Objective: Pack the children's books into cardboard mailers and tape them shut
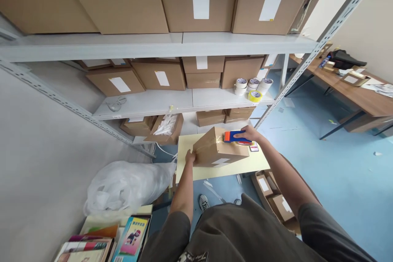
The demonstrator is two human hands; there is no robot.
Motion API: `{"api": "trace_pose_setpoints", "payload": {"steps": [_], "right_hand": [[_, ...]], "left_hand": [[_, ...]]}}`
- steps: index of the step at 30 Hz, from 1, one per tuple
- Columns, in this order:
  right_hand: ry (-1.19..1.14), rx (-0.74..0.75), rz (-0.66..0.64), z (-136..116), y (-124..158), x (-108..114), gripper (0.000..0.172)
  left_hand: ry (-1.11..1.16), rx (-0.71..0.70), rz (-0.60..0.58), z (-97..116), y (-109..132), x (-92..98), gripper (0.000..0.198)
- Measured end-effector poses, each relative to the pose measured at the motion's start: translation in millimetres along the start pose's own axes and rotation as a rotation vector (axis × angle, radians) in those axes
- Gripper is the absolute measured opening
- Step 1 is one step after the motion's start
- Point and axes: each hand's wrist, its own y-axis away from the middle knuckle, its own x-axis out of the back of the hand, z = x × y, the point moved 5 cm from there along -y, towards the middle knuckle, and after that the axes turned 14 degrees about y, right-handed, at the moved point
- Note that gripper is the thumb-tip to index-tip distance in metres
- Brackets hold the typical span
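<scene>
A brown cardboard box (204,149) stands on a pale yellow tabletop (202,174), with a white label low on its near side. My left hand (190,156) is against the box's left end, its fingers partly hidden behind the edge. At the other end, my right hand (249,134) grips a blue and orange tape dispenser (231,136), which rests against the upper right part of the box. Shiny clear tape shows on the cardboard near the dispenser. Just right of the box lies a phone (254,147) with a lit screen.
Metal shelving (147,104) with cardboard boxes and several tape rolls (241,86) rises beyond the tabletop. At left are a bulging plastic bag (123,190) and books (132,237). An open carton (260,194) holding smaller boxes sits on the floor at right. A wooden desk (353,94) stands farther right.
</scene>
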Motion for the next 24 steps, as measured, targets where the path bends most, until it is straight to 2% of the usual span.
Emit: {"api": "trace_pose_setpoints", "payload": {"steps": [3,5,7,11,15,17,19,21,24], "right_hand": [[0.115,0.062,-0.019,-54.2,-8.7,-17.4,0.067],[0.175,0.080,-0.036,-88.5,-14.1,-31.8,0.065],[0.209,0.097,-0.055,-119.2,-18.3,-45.6,0.063],[0.251,0.114,-0.074,-164.3,-20.8,-64.1,0.067],[0.288,0.082,-0.081,-180.6,-16.5,-67.2,0.069],[0.267,0.095,-0.083,-173.0,-13.8,-63.8,0.065],[0.230,0.104,-0.087,-148.1,-11.3,-57.1,0.062],[0.208,0.074,-0.086,-103.5,-8.3,-46.6,0.061],[0.228,-0.005,-0.054,-16.4,-0.5,-24.1,0.059]], "left_hand": [[0.059,-0.005,0.065,31.2,-4.5,22.1,0.056],[0.099,-0.089,0.058,54.2,-0.2,31.8,0.053],[0.133,-0.183,0.031,73.3,8.8,37.1,0.059],[-0.011,-0.103,0.041,83.6,24.8,39.5,0.076],[-0.171,-0.031,0.069,81.9,31.6,34.6,0.082],[-0.210,-0.031,0.083,82.0,33.3,31.8,0.083],[-0.237,-0.022,0.101,82.2,34.5,30.6,0.083],[-0.256,-0.011,0.110,82.9,34.9,30.7,0.082],[-0.263,-0.017,0.119,85.0,33.6,31.7,0.080]]}}
